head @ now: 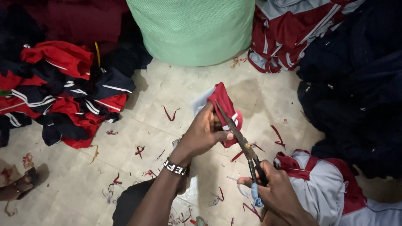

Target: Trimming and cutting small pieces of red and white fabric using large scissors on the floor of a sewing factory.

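My left hand (203, 134) pinches a small red piece of cloth (224, 104) with a pale blue lining, held up over the floor. A beaded bracelet (174, 168) sits on that wrist. My right hand (272, 190) grips the handles of a pair of metal scissors (238, 136). The blades point up and left and lie against the red cloth, right beside my left thumb. A pale blue wrap covers part of one scissor handle.
A big green woven sack (192, 29) stands at the back. Heaps of red, navy and white garments (63, 92) lie left, dark cloth (356, 83) right, a grey-and-red garment (322, 188) by my right hand. Red offcuts (169, 114) litter the tiled floor. A foot (19, 186) shows at far left.
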